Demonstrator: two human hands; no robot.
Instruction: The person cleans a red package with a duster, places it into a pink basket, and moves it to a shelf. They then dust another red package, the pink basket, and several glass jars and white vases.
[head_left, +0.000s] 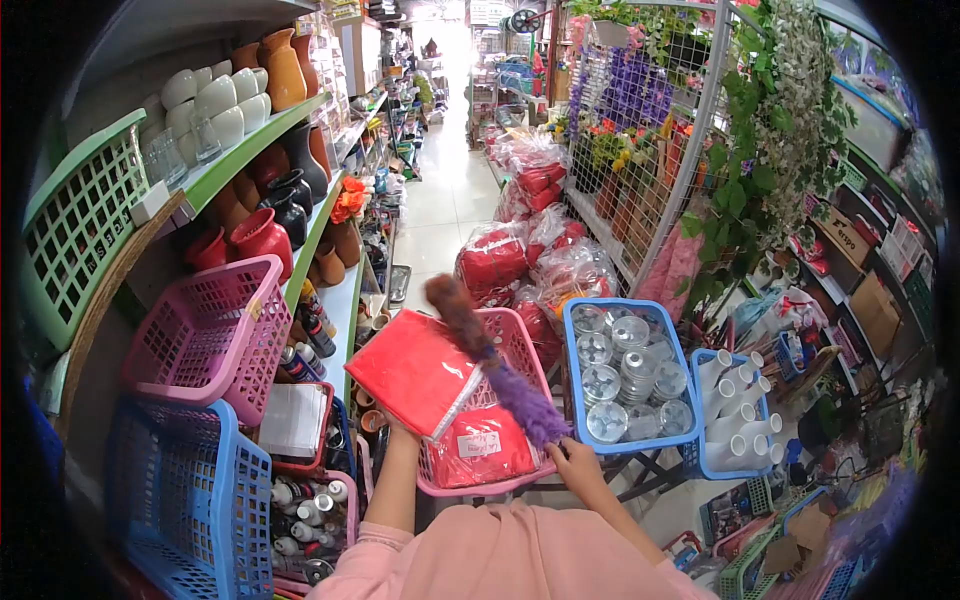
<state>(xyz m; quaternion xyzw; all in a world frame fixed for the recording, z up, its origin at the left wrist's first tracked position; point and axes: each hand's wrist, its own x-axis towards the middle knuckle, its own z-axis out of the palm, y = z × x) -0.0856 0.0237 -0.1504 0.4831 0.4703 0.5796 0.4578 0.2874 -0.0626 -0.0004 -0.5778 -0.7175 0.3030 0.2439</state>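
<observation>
My left hand (404,442) holds up a flat red packet (415,370) in clear plastic by its near edge; the fingers are mostly hidden behind it. In my right hand (580,468) is the near end of a fluffy duster (520,400), purple close to me and brown, smeared by motion, at the far end. The duster slants across the packet's right edge. Below both hands is a pink basket (530,350). Inside it lies another red packet (485,448) with a white label.
A blue basket of clear glassware (575,375) stands to the right, beside a basket of white vases (738,425). Shelves with pots (285,70) and empty baskets (190,500) line the left. Bagged red goods (495,260) sit along the tiled aisle (430,250).
</observation>
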